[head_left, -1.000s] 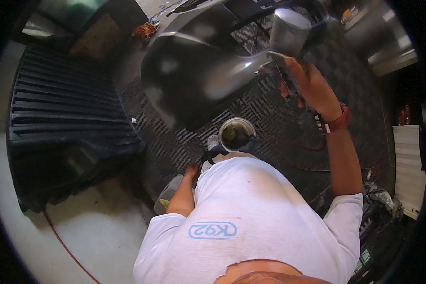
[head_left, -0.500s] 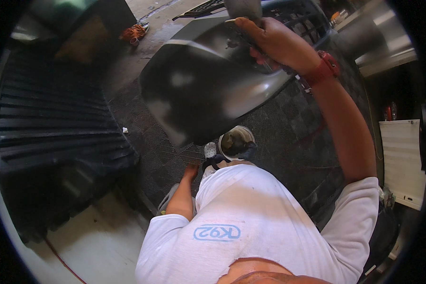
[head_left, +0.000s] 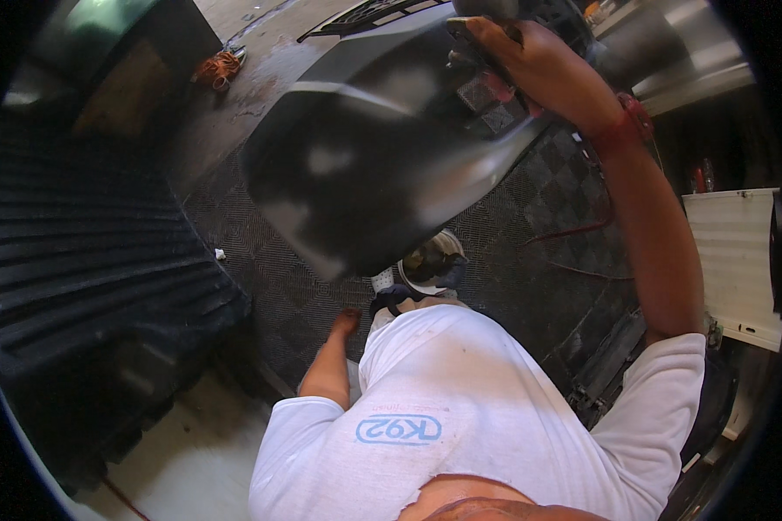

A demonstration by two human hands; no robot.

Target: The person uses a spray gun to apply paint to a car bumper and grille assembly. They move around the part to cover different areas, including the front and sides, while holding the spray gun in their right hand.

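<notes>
My right hand (head_left: 539,65) is raised at the upper right, its fingers wrapped round a spray gun (head_left: 471,43), with a grey cup (head_left: 488,8) on top. Below and left of the gun is a large curved vehicle body panel (head_left: 365,156), dark with patchy lighter grey areas; the gun hides part of its far right side. Whether gun and panel touch cannot be made out. Low beside my thigh hangs my left hand (head_left: 348,319), away from the panel. Its fingers are too small and shadowed to read.
A ribbed black liner (head_left: 87,234) fills the left side. An orange coiled cord (head_left: 217,69) and a black lattice piece (head_left: 365,19) lie farther off. Near my feet stands a bucket (head_left: 439,253). A red hose (head_left: 573,232) crosses the dark floor mat; a white cabinet (head_left: 732,260) stands right.
My right hand and the spray gun have shifted to the right. The panel sits slightly farther left in view, and more of the red hose shows. My left hand stays low beside me.
</notes>
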